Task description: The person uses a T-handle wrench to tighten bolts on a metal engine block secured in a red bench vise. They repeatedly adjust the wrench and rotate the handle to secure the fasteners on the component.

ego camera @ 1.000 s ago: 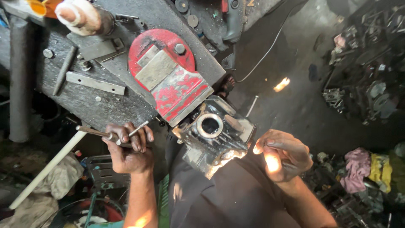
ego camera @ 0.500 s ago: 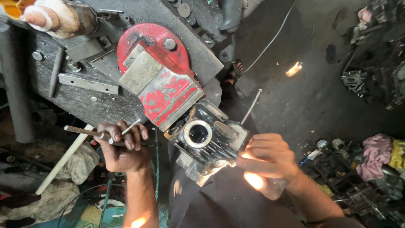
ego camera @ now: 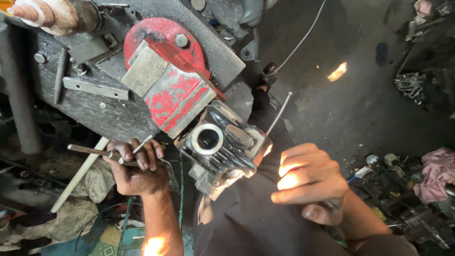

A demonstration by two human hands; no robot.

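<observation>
Your left hand (ego camera: 137,168) is closed round the vise handle (ego camera: 90,151), a thin rod w/ a second slim pin poking up btwn your fingers. Your right hand (ego camera: 310,182) is curled into a loose fist just right of the cylinder head (ego camera: 222,149); something small may be in it, can't tell. The head sits clamped in the red vise (ego camera: 173,85) on the bench (ego camera: 95,114), bore facing you, w/ a long stud (ego camera: 279,114) sticking out upper right.
</observation>
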